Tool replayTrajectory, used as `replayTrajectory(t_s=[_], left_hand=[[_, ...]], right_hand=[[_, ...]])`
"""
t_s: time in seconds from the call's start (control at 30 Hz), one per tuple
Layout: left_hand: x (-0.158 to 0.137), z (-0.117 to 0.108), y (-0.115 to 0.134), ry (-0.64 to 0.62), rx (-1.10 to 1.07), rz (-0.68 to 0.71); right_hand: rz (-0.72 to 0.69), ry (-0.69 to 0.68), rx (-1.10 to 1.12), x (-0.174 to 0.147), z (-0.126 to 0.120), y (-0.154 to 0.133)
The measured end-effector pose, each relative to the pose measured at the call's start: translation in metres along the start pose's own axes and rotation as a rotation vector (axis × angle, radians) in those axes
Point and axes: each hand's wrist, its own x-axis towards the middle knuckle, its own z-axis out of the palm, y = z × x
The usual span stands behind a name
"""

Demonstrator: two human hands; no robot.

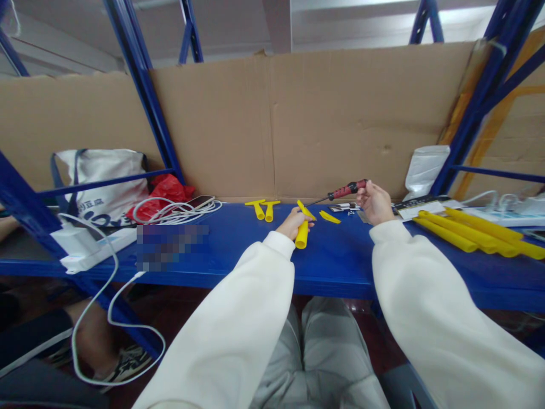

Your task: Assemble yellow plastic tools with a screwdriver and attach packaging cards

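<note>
Your yellow tube looks like smooth plastic, your screwdriver shaft like metal, the blue shelf glossy painted metal, the cardboard matt, your sleeves cloth

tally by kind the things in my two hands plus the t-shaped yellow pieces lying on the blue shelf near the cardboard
T-shaped yellow pieces on the blue shelf: 2
Yellow tube piece in the left hand: 1
Screwdriver in the right hand: 1
Total: 4
</note>
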Motion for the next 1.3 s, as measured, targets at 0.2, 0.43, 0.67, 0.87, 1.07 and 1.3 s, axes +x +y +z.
replayTrajectory(t_s=[0.2,0.43,0.67,0.87,1.07,1.3], left_hand=[[0.0,0.0,0.0,0.004,-0.01,0.007],[0.001,0.0,-0.001,0.013,-0.002,0.012],[0.0,0.0,0.0,0.036,0.0,0.012],[-0.005,0.001,0.001,0.021,0.0,0.036],[-0.006,0.001,0.001,0.025,0.004,0.037],[-0.005,0.001,0.001,0.026,0.001,0.03]], right_hand=[[-0.042,0.064,0.035,0.004,-0.002,0.004],[0.006,0.035,0.037,0.008,-0.006,0.007],[0.029,-0.063,0.038,-0.001,0.0,-0.001],[-0.001,-0.024,0.035,0.002,-0.002,0.002],[0.053,0.0,0.041,0.011,-0.008,0.009],[0.025,-0.097,0.026,0.003,-0.004,0.002]])
